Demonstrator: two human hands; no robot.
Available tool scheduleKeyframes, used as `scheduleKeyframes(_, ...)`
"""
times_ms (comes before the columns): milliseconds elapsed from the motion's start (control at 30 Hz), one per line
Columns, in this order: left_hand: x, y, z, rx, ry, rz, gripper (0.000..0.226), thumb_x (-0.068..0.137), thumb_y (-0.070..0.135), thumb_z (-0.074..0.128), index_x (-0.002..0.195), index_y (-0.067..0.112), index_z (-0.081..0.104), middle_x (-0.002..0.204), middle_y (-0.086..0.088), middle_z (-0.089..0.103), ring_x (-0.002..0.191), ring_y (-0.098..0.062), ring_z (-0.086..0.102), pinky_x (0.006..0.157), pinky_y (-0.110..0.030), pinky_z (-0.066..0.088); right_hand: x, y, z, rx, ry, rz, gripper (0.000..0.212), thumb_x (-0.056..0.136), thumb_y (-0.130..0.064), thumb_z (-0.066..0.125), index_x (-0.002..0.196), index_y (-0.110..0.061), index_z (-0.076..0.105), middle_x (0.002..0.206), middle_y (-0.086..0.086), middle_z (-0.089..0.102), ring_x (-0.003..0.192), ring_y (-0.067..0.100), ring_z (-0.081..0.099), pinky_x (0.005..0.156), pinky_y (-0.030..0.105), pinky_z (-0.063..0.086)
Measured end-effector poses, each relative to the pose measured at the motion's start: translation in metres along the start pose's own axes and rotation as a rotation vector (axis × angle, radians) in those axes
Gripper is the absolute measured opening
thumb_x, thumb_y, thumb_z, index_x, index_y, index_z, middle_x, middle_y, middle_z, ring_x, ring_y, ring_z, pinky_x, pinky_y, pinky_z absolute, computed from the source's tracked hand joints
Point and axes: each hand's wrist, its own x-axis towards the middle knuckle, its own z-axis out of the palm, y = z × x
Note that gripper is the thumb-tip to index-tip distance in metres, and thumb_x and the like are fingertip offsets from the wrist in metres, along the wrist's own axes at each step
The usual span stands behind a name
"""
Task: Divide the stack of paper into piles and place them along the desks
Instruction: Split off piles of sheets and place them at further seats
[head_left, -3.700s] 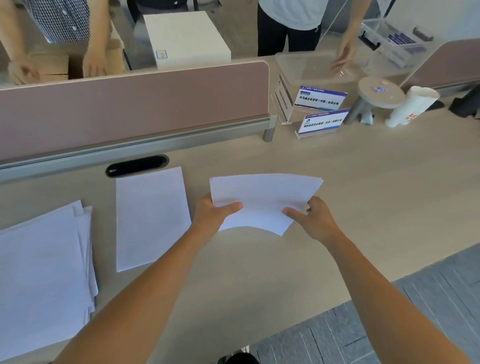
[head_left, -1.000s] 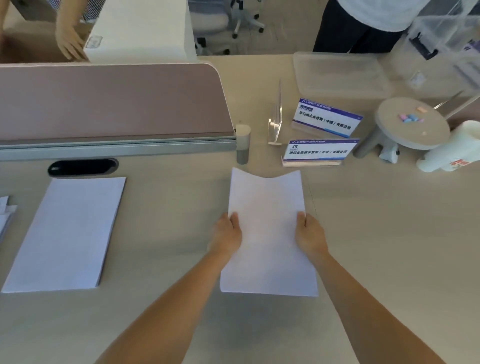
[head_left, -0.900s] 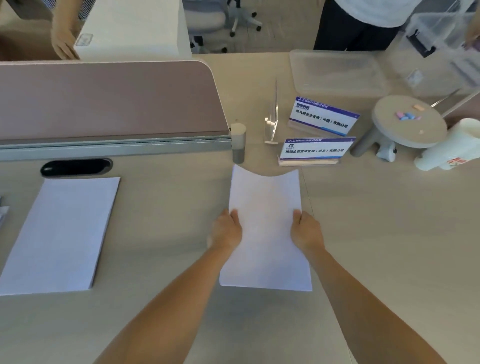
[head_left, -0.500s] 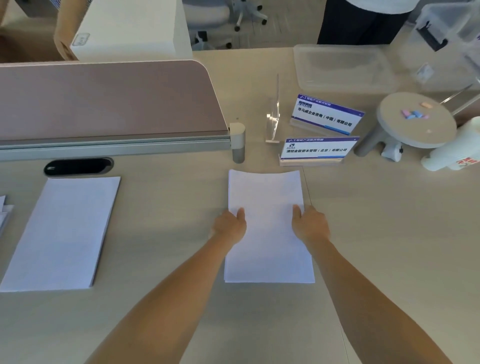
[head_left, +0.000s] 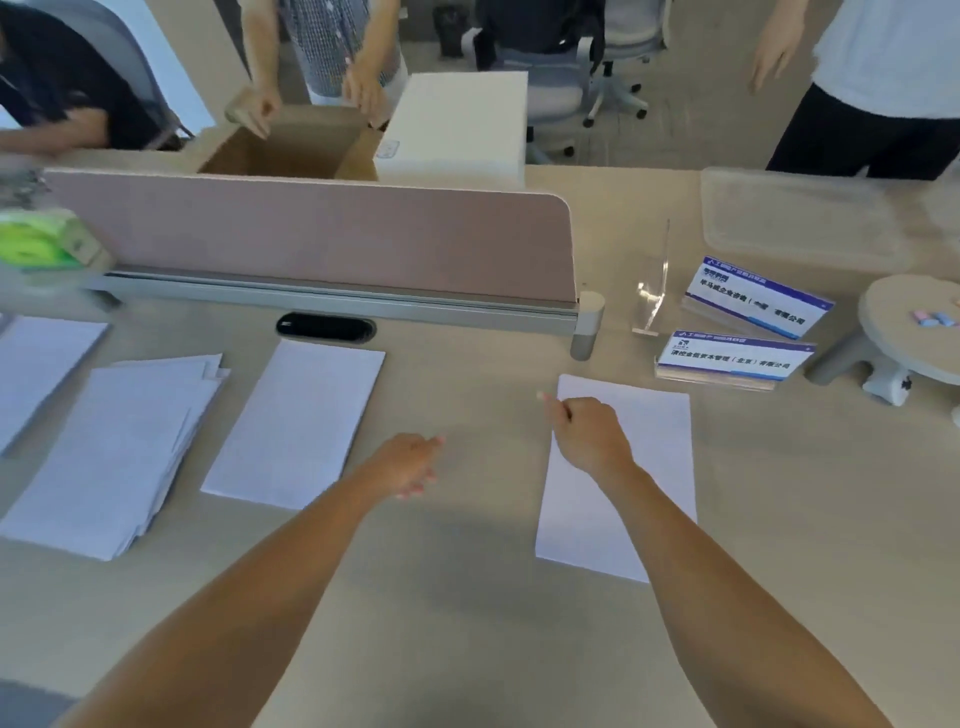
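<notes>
A neat paper pile lies flat on the desk at the right, below the name signs. My right hand hovers over its left edge, fingers loosely curled, holding nothing. My left hand is over bare desk, fingers extended and empty, between that pile and a second neat pile. Further left sits a thicker, fanned-out paper stack. Another pile lies at the far left edge.
A pink divider runs along the back, with a black cable slot below it. Two name signs, an acrylic holder and a round stand crowd the right. People stand behind by a cardboard box.
Both hands have let go of the right pile, which now lies flat. My left hand has moved left off it. The view has swung left, showing the fanned stack again.
</notes>
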Motion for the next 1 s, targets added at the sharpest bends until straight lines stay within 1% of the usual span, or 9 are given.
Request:
scheduleKeyframes(100,-0.018,-0.043,-0.056,-0.120,0.078,-0.022,0.043,0.097,0.048,0.044,0.098,0.010,0.062,0.090,-0.007,0.069,0.073,-0.023,0.064,0.064,-0.027,0.047,-0.006,-0.065,0.037,0.026,-0.058,-0.131,0.063,0.093,-0.060,0.046,0.051,-0.017,0.030,0.049,-0.002,0.034,0.049,0.016,0.038,0.051,0.032,0.030)
scheduleKeyframes(333,-0.033,-0.170,-0.175,-0.476,0.256,0.004,0.036,0.097,0.042,0.051,0.087,0.009,0.058,0.081,-0.011,0.062,0.059,-0.019,0.054,0.050,-0.021,0.042,-0.043,-0.212,0.161,0.030,-0.139,-0.244,0.063,0.086,-0.063,0.052,0.053,-0.019,0.023,0.046,-0.005,0.024,0.044,0.014,0.027,0.047,0.032,0.024)
scheduleKeyframes(467,-0.020,-0.258,-0.245,-0.202,0.396,-0.012,0.039,0.092,0.049,0.044,0.075,0.018,0.060,0.078,-0.004,0.065,0.071,-0.021,0.061,0.066,-0.028,0.044,-0.060,-0.294,0.250,0.121,-0.298,-0.183,0.052,0.091,-0.061,0.044,0.062,-0.019,0.032,0.056,-0.002,0.035,0.053,0.017,0.037,0.053,0.032,0.032)
scheduleKeyframes(567,0.002,-0.320,-0.295,-0.062,0.433,-0.005,0.043,0.094,0.049,0.042,0.070,0.015,0.051,0.071,0.000,0.056,0.078,-0.027,0.058,0.068,-0.031,0.040,-0.059,-0.349,0.321,0.231,-0.350,-0.060,0.051,0.090,-0.058,0.041,0.071,-0.012,0.051,0.064,0.004,0.056,0.056,0.019,0.053,0.063,0.037,0.050)
scheduleKeyframes(633,0.020,-0.355,-0.323,-0.082,0.444,-0.008,0.039,0.091,0.052,0.049,0.091,0.015,0.061,0.090,0.001,0.060,0.093,-0.026,0.059,0.076,-0.031,0.043,-0.053,-0.374,0.359,0.293,-0.360,0.035,0.046,0.091,-0.053,0.043,0.074,-0.012,0.056,0.068,0.004,0.062,0.060,0.019,0.059,0.076,0.042,0.057)
scheduleKeyframes(733,0.054,-0.402,-0.358,-0.194,0.460,-0.044,0.059,0.083,0.056,0.061,0.124,0.014,0.054,0.128,-0.007,0.052,0.115,-0.029,0.056,0.096,-0.036,0.047,-0.036,-0.398,0.407,0.339,-0.318,0.192,0.042,0.089,-0.051,0.047,0.069,-0.014,0.054,0.067,0.005,0.058,0.066,0.023,0.058,0.085,0.045,0.055)
scheduleKeyframes(867,0.096,-0.438,-0.393,-0.118,0.460,-0.107,0.079,0.079,0.063,0.058,0.137,0.010,0.043,0.136,-0.017,0.046,0.125,-0.035,0.047,0.105,-0.046,0.040,-0.007,-0.409,0.459,0.329,-0.231,0.299,0.043,0.079,-0.057,0.051,0.079,-0.016,0.062,0.080,0.006,0.063,0.077,0.027,0.062,0.079,0.040,0.053)
scheduleKeyframes(933,0.104,-0.442,-0.403,-0.059,0.473,-0.102,0.074,0.084,0.057,0.057,0.136,0.007,0.043,0.134,-0.016,0.050,0.126,-0.035,0.046,0.107,-0.042,0.036,-0.004,-0.419,0.472,0.259,-0.196,0.330,0.053,0.081,-0.056,0.050,0.105,-0.011,0.065,0.101,0.010,0.069,0.092,0.030,0.067,0.080,0.040,0.054)
scheduleKeyframes(1000,0.109,-0.440,-0.406,-0.184,0.427,-0.070,0.065,0.087,0.049,0.059,0.134,0.007,0.043,0.132,-0.013,0.053,0.122,-0.033,0.051,0.102,-0.040,0.041,-0.006,-0.430,0.476,0.188,-0.165,0.332,0.052,0.086,-0.049,0.049,0.113,-0.006,0.062,0.106,0.012,0.067,0.095,0.031,0.066,0.075,0.037,0.051)
